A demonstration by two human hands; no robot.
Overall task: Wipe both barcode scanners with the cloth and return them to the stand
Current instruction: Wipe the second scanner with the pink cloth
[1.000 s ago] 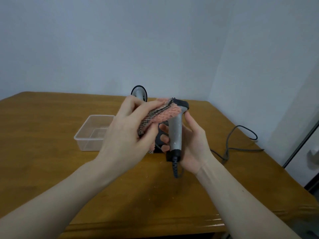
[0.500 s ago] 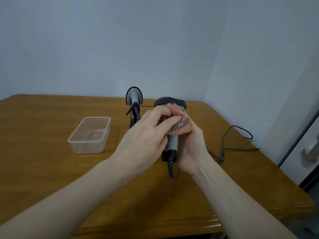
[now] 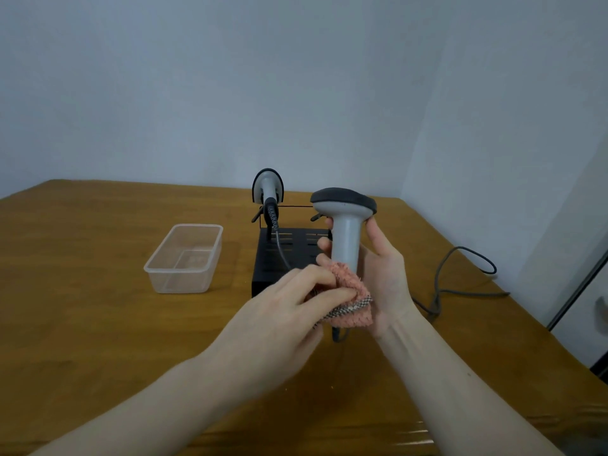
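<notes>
My right hand (image 3: 381,268) grips a grey barcode scanner (image 3: 345,222) by its handle, upright, its dark head on top. My left hand (image 3: 286,311) pinches a pink cloth (image 3: 348,297) with a checkered edge against the bottom of that handle. Behind them stands the black stand (image 3: 279,255). The second scanner (image 3: 268,192) sits in the stand's left cradle, its coiled cable hanging down. The lower end of the held scanner is hidden by the cloth.
A clear plastic tub (image 3: 186,258) stands on the wooden table (image 3: 98,324) left of the stand. A grey cable (image 3: 460,284) loops across the table at the right. A white wall corner rises behind, and the table's right edge is close.
The cloth in my left hand has slid down from the scanner's head to the bottom of its handle. The scanner's head is now uncovered. My view has shifted slightly.
</notes>
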